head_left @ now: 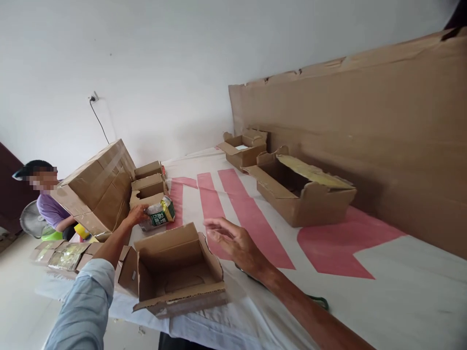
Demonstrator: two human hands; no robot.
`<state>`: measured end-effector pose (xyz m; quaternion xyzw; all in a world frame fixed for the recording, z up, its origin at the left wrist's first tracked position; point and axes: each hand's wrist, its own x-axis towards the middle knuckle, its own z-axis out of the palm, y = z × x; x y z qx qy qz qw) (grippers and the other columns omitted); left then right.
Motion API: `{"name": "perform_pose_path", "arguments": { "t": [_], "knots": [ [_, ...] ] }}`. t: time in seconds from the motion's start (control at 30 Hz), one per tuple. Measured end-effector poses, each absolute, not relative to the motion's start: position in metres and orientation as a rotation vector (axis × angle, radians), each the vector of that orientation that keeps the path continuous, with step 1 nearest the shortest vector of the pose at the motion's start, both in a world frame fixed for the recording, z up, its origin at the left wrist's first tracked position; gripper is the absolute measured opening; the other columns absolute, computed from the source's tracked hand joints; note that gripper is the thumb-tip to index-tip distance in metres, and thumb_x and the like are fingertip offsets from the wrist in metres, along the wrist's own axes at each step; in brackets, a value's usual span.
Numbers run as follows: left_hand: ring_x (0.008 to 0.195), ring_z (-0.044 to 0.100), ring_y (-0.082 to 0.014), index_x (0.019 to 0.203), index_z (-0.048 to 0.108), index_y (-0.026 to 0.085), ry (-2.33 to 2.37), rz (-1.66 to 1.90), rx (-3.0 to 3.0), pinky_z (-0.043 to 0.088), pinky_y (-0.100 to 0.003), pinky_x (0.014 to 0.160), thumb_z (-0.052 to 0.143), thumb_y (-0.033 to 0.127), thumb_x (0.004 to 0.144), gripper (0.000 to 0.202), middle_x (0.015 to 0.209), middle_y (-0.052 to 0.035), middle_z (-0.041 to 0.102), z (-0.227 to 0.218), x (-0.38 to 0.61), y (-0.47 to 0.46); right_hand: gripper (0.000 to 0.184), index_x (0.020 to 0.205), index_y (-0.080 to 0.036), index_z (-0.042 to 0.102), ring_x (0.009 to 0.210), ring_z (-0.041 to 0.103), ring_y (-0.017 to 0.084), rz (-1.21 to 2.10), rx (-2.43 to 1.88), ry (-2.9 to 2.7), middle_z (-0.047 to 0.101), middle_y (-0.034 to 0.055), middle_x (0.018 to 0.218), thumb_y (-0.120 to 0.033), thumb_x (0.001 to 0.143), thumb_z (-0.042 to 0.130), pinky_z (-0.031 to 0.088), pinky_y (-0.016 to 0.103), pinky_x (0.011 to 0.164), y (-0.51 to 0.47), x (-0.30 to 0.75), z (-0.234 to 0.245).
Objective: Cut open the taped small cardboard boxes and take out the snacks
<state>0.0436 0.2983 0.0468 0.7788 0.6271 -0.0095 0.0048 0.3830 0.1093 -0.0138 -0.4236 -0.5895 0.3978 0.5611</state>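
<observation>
My left hand [138,214] is closed on the near end of a plastic packet [160,212] with a green label, white lettering and a yellow end. The packet is tilted just beyond an open cardboard box [178,279] whose bare inside shows. To the right of that box my right hand [233,240] hovers with its fingers stretched out and nothing in them. Behind the packet stand small open cartons [149,187] in a row. Part of a dark green item [319,302] shows beside my right forearm, which hides the remainder.
A large carton [98,184] stands at the left, with a person in a purple top [51,211] beyond it. Two open boxes [317,206] rest near a tall cardboard panel [365,131]. More cartons [69,255] line the table's left side. A red-and-white cloth [255,218] covers the table.
</observation>
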Motion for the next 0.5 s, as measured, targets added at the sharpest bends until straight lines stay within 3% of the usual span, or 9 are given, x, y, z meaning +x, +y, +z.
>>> {"name": "perform_pose_path", "arguments": {
  "t": [0.23,0.5],
  "knots": [
    [0.116,0.067,-0.0263,0.133,0.064,0.018,2.165,-0.251,2.465,0.059,-0.048,0.097,0.068,0.037,0.101,0.037,0.135,-0.0112,0.065,0.039,0.052,0.327,0.046,0.105,-0.023,0.075,0.105,0.072,0.029,1.01,-1.098,-1.281,0.078,0.0102,0.111,-0.064,0.088,0.062,0.059,0.041,0.091,0.113,0.386,-0.076],
    [0.122,0.064,-0.0282,0.134,0.063,0.019,2.417,-0.21,2.449,0.056,-0.051,0.102,0.067,0.037,0.101,0.039,0.14,-0.0116,0.062,0.029,0.059,0.348,0.041,0.104,-0.024,0.073,0.099,0.072,0.027,1.013,-1.116,-1.382,0.076,0.0093,0.103,-0.06,0.094,0.056,0.059,0.04,0.086,0.118,0.381,-0.104]
  ]
}}
